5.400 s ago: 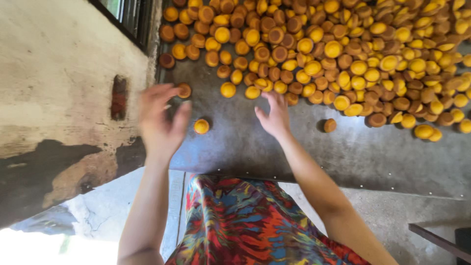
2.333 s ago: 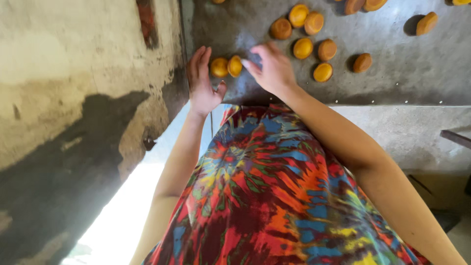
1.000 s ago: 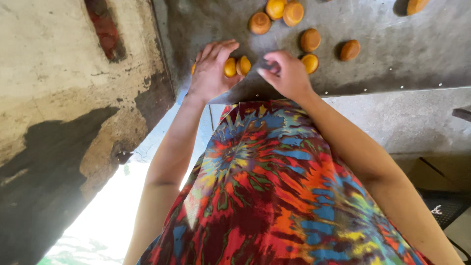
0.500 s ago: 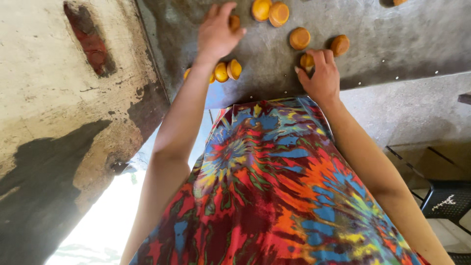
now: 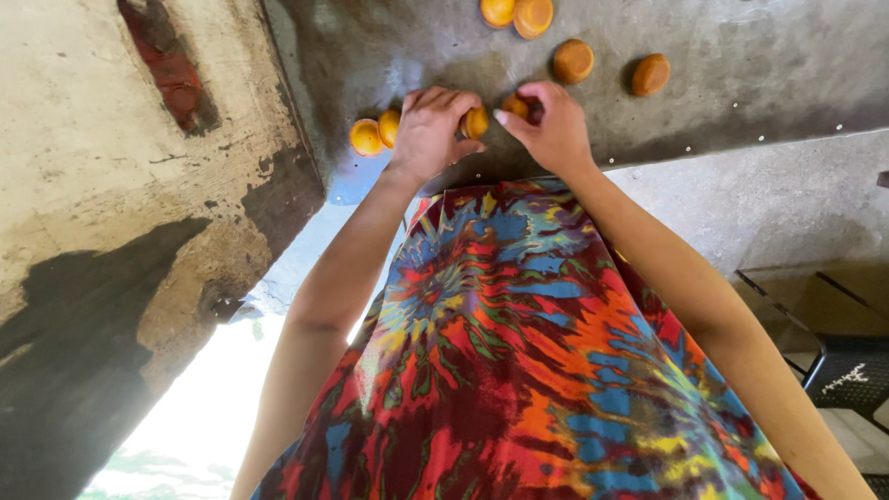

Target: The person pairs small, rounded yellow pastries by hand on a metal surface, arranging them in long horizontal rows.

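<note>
I'm looking down at both hands working at the near edge of the grey metal surface (image 5: 741,102). The left hand (image 5: 431,134) is lying palm-down, fingers curled over a small round orange piece (image 5: 476,122) — only its right side is peeking out past the fingers, so I can't tell whether the grip is actually closed on it or just resting over it. The right hand (image 5: 553,130) is pinching another orange piece (image 5: 515,106) between thumb and fingertips; narrow grip, mostly hiding the piece, and it's sitting right at the surface.

Two more pieces (image 5: 366,137) are lying just left of the left hand, touching each other, near the surface's corner. Four others are sitting further up, well apart from the hands — a pair (image 5: 533,16) touching at the top edge, two browner ones (image 5: 573,61) set singly to the right.

Handling, as I'm judging it: these are looking like small halved fruits or nuts, light, rigid enough to pinch, domed on one side and flat or cupped on the other. Surfaces could be a bit waxy, so they're probably sliding easily on the smooth metal. Best hold is across the rim, thumb against one or two fingers, not on the dome. A bright tie-dye garment (image 5: 519,370) is filling the lower frame; a stained wall (image 5: 111,231) is running along the left.
</note>
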